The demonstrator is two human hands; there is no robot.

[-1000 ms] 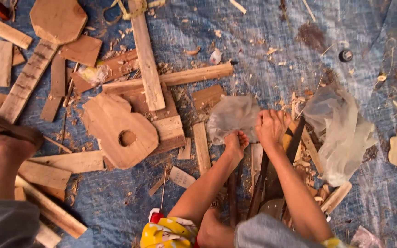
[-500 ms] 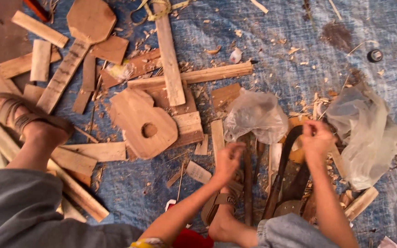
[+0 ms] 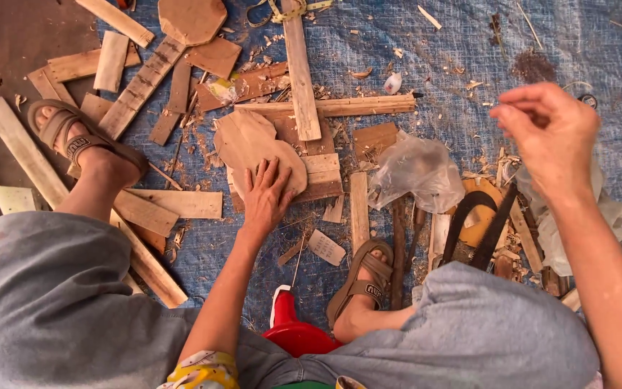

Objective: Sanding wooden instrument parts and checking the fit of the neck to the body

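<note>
Since earlier frame, left hand [image 3: 266, 196] shifted onto cutout [image 3: 253, 148], spread flat; right hand [image 3: 552, 137] lifted, pinched, contents untellable; I judge cutout may slide on shavings.

wooden cutout [image 3: 253, 148] partly under left hand [image 3: 266, 196]

This is a wood workshop on the ground. Flat brown wood pieces [image 3: 181, 203], long wooden sticks [image 3: 300, 72] and tiny shavings lie on a blue plastic sheet [image 3: 455, 43].
</note>
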